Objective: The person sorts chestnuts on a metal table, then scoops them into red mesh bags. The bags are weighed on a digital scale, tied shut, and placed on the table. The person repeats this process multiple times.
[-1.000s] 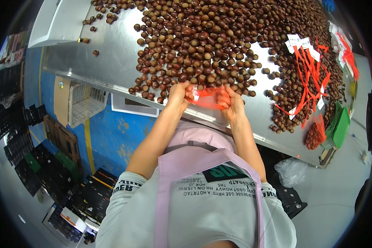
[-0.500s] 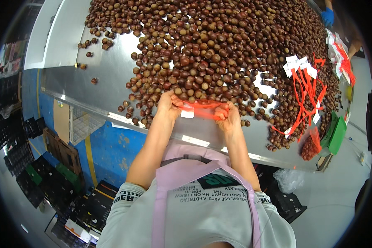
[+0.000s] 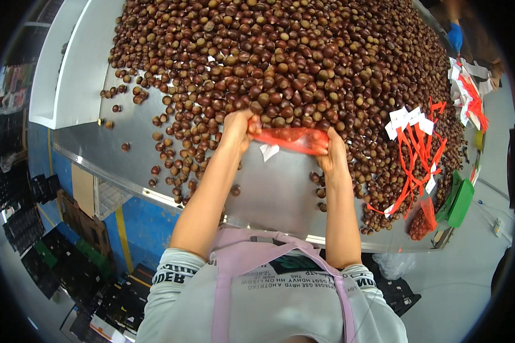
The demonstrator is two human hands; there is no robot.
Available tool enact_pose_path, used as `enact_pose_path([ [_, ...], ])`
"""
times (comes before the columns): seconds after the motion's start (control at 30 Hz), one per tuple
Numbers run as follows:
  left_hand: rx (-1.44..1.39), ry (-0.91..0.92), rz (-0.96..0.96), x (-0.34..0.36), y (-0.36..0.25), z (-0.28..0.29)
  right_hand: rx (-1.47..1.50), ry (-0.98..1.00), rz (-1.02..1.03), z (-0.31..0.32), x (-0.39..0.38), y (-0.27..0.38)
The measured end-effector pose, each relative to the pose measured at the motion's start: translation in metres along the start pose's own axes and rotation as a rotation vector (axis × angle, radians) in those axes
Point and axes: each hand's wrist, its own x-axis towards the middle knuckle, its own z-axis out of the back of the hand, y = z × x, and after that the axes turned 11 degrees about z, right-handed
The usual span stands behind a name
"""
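Note:
Between my two hands a red mesh bag (image 3: 292,139) is stretched sideways, low over the steel table (image 3: 263,197). My left hand (image 3: 238,127) grips its left end, and my right hand (image 3: 333,150) is closed on its right end. A small white tag (image 3: 269,151) hangs from the bag near my left hand. Some dark round shapes show through the mesh; how many chestnuts are inside I cannot tell. Right beyond the bag lies a large heap of brown chestnuts (image 3: 303,68), touching or almost touching its far edge.
Red mesh bags with white tags (image 3: 412,154) lie on the chestnuts at right. A filled mesh bag (image 3: 422,223) sits near a green scoop-like container (image 3: 459,200). A white panel (image 3: 74,68) borders the left. At far right is another person's blue glove (image 3: 455,37).
Both hands have moved forward with the bag, pushing into the chestnuts' near edge. Bare steel shows where chestnuts lay close to me, with some chestnuts left at both sides.

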Motion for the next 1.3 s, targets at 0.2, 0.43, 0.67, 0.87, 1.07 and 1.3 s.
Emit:
enact_pose_path([
  [0.2,-0.484,-0.017,0.2,0.017,-0.018,-0.001,0.421,-0.038,-0.196,0.009,0.009,0.014],
  [0.43,-0.482,0.074,0.026,0.033,-0.037,-0.017,0.325,-0.139,0.051,-0.033,0.027,0.022],
  [0.67,-0.424,0.011,-0.098,0.03,-0.035,-0.025,0.329,-0.165,0.133,-0.046,0.028,0.029],
  [0.87,-0.077,0.03,-0.041,0.032,-0.069,-0.047,0.119,0.105,0.112,-0.07,0.075,0.045],
  [1.07,0.176,0.07,-0.067,0.029,-0.074,-0.029,-0.081,0.181,0.14,-0.067,0.068,0.058],
  [1.3,0.3,-0.05,-0.086,0.094,-0.092,-0.068,-0.337,0.193,0.135,-0.121,0.076,0.085],
])
